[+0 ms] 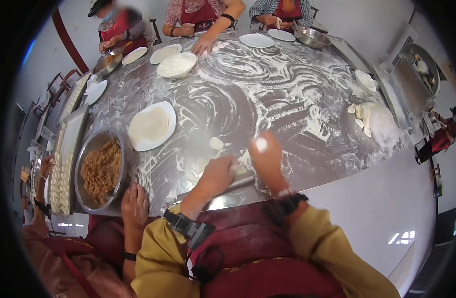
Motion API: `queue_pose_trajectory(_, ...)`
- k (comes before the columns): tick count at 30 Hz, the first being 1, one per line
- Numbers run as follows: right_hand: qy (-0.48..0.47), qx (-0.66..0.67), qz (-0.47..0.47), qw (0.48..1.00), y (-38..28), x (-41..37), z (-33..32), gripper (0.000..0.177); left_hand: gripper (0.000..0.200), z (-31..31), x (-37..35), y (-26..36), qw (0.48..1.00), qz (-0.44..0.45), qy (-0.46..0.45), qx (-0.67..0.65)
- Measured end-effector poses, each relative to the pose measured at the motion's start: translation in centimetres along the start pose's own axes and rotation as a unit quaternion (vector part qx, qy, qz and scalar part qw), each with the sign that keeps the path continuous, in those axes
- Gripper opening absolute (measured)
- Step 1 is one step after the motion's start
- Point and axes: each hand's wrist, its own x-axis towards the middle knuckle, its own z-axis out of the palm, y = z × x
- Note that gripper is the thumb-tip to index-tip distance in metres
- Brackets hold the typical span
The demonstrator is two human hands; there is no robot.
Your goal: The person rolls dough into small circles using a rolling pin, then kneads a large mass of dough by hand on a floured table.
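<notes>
My right hand (pixel 268 161) is raised a little over the table's near side, fingers curled in, with a small white dough ball (pixel 261 144) showing at its top. To its left, my left hand (pixel 215 178) is low over the near edge; its fingers are blurred and partly hidden. Beside that hand lies a grey, smooth, long thing (pixel 240 181) whose kind I cannot make out. Another flattened dough ball (pixel 216 143) rests on the floured table just beyond my left hand.
The floured metal table (pixel 287 171) bears a plate of dough wrappers (pixel 151 125), a bowl of brown filling (pixel 101 171), a flour bowl (pixel 176 65) and bagged dough (pixel 374 121). Left stands a tray of dumplings (pixel 64 169). A co-worker's hand (pixel 134 204) is close by; several people work opposite.
</notes>
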Motion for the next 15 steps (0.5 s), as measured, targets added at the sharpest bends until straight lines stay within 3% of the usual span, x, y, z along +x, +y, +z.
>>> queue_pose_trajectory(4,-0.001,0.013,0.002,1.000,0.1,1.8,2.1,0.019,0.025,1.4,0.7,0.2,0.995,0.006,0.084,-0.045)
queue_pose_trajectory(8,-0.003,0.033,0.030,0.999,1.0,-1.7,-1.2,0.017,0.028,0.4,-0.7,-0.2,0.999,-0.003,-0.012,0.049)
queue_pose_trajectory(11,-0.017,0.076,0.088,0.993,2.4,-4.3,-2.9,0.015,0.028,-1.6,-1.3,-2.0,0.995,0.055,-0.001,-0.081)
queue_pose_trajectory(12,-0.018,0.082,0.095,0.992,2.1,-4.3,-3.0,0.015,0.028,-4.3,-1.6,-0.7,0.991,-0.048,-0.028,-0.123)
queue_pose_trajectory(13,-0.019,0.087,0.102,0.991,1.7,-4.4,-3.2,0.015,0.024,-6.0,-1.8,-0.8,0.978,-0.078,0.033,-0.190)
queue_pose_trajectory(14,-0.020,0.093,0.110,0.989,1.4,-4.5,-3.3,0.015,0.022,-6.7,-1.1,-4.2,0.990,-0.012,0.128,-0.051)
queue_pose_trajectory(15,-0.019,0.094,0.109,0.989,0.9,-4.0,-3.0,0.015,0.024,-8.9,-0.8,-5.4,0.975,-0.051,0.191,-0.100)
